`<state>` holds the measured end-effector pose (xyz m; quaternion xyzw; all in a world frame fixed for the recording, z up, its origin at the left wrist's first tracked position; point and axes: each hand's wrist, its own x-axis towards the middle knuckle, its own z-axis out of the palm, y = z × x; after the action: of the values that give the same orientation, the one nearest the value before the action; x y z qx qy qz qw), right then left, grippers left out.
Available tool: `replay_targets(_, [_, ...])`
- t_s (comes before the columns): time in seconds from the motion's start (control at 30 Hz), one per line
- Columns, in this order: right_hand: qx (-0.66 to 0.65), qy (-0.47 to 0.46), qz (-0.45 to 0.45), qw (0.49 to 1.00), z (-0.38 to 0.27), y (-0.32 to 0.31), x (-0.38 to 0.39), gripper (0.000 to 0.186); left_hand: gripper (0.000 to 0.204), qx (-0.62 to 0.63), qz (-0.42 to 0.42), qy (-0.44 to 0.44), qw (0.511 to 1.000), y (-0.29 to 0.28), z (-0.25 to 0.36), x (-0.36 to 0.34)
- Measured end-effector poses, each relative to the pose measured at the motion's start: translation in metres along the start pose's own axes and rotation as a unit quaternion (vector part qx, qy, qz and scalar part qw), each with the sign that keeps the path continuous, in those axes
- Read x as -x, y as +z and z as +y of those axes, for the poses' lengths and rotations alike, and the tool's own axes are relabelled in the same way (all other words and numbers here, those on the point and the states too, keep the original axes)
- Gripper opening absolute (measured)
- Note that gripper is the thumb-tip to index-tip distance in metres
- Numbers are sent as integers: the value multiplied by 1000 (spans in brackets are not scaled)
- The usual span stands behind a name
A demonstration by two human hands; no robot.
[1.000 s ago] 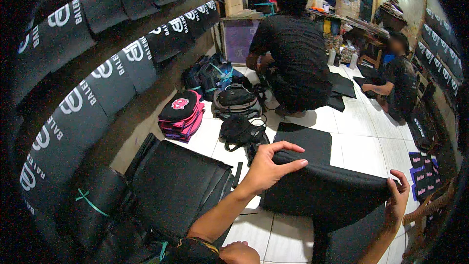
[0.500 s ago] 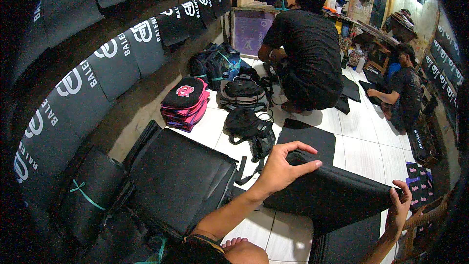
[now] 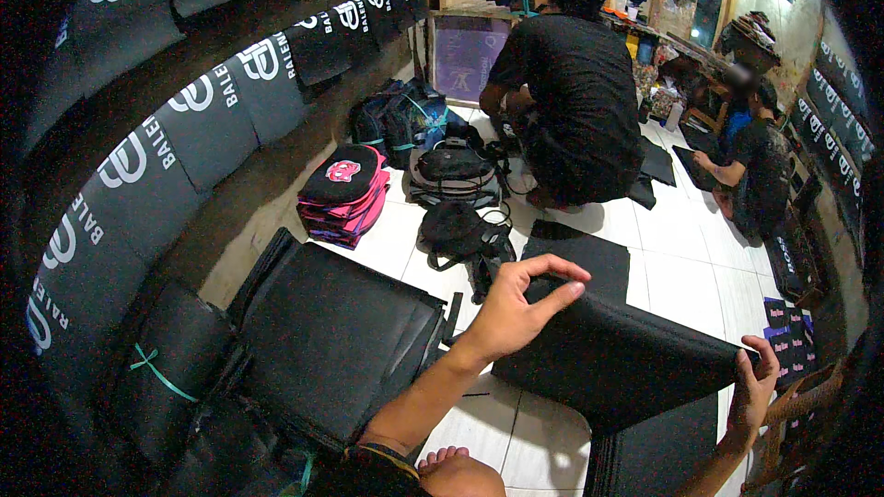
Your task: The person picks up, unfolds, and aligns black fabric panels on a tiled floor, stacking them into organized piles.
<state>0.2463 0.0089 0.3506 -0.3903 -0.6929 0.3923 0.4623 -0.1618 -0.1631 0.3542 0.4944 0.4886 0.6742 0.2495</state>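
A black fabric sheet [image 3: 626, 359] hangs slanted between my two hands, above the floor. My left hand [image 3: 516, 308] grips its upper left corner, thumb and forefinger curved over the edge. At the right corner, my right hand [image 3: 757, 385] pinches the sheet between thumb and fingers. Below it lies a stack of similar black sheets [image 3: 658, 451], partly hidden by the held one. Another black sheet [image 3: 589, 258] lies flat on the tiles just beyond. To the left of my left forearm stands a large pile of black sheets [image 3: 336, 340].
A tied black roll [image 3: 175, 350] sits at far left. Ahead are pink-and-black panels [image 3: 343, 198], backpacks [image 3: 456, 175] and a black bag [image 3: 460, 235]. One person [image 3: 571, 101] squats ahead; another [image 3: 760, 161] sits at right. Printed black panels [image 3: 193, 129] hang along the left wall.
My left hand has shifted slightly left with its corner of the sheet. The right hand stays nearly in place, and the view has turned a little.
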Motion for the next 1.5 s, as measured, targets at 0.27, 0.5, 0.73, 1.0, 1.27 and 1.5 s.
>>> replay_targets(0.27, [4, 38, -7, 999, -16, 7, 9, 36, 24, 16, -36, 0, 999, -12, 8, -1])
replay_targets(0.5, [-33, 49, 11, 998, 7, -9, 7, 36, 24, 32, -35, -15, 999, -1, 11, 2])
replay_targets(0.73, [-95, 81, 39, 991, -6, 7, 10, 33, 26, -5, -31, 16, 999, 6, 10, 3])
replay_targets(1.0, [-50, 50, 2, 998, -1, -4, 14, 30, 26, 30, -13, -1, 999, 9, 11, -1])
replay_targets(1.27, [51, 68, -76, 993, -44, 22, -5, 28, 34, -30, 61, -54, 996, -11, -5, -5])
replay_targets(1.5, [56, 4, -83, 995, -36, -3, 6, 20, 41, -35, 28, -57, 997, -3, -23, 2])
